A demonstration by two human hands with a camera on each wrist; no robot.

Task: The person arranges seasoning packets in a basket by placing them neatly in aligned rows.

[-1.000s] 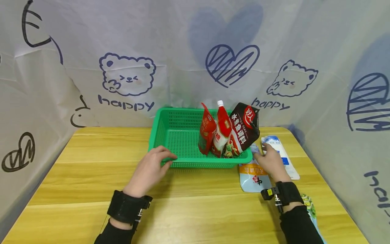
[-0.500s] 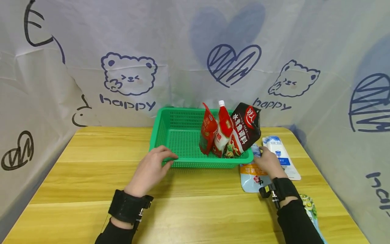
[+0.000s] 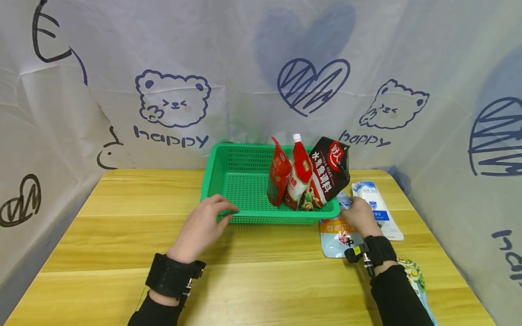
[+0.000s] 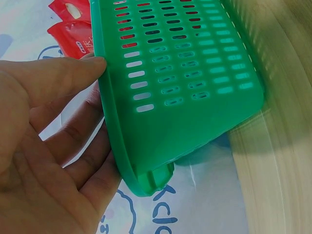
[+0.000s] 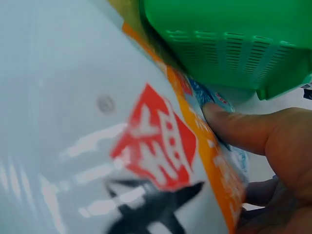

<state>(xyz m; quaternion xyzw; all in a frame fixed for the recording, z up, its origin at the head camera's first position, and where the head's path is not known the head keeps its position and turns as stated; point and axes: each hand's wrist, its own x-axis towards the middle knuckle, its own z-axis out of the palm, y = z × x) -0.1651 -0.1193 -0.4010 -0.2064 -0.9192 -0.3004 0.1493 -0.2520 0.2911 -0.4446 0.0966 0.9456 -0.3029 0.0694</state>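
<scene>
At the near left part of its rim, my left hand [image 3: 201,224] pinches the green plastic basket [image 3: 269,215]. In the left wrist view the thumb [image 4: 73,73] lies on the rim's outer side, with the fingers behind it. My right hand [image 3: 360,216] grips the side of a light-blue and orange salt pouch [image 3: 335,242] beside the basket's right end. The right wrist view has the thumb [image 5: 239,126] on the pouch's face, and fingers partly hidden behind it. A red pouch [image 3: 279,176], a red-and-white spouted sugar pouch [image 3: 301,167] and a black fish-seasoning packet [image 3: 330,165] lean in the basket's right half.
A white and blue pouch [image 3: 385,219] lies flat just right of my right hand. Another pouch, green and yellow patterned [image 3: 413,274], is partly covered by my right sleeve. A drawn-on white sheet [image 3: 244,68] stands behind the wooden table [image 3: 261,280].
My right hand has come down onto the salt pouch's side and closed on it; the pouch has shifted slightly. The left hand keeps its place at the basket rim.
</scene>
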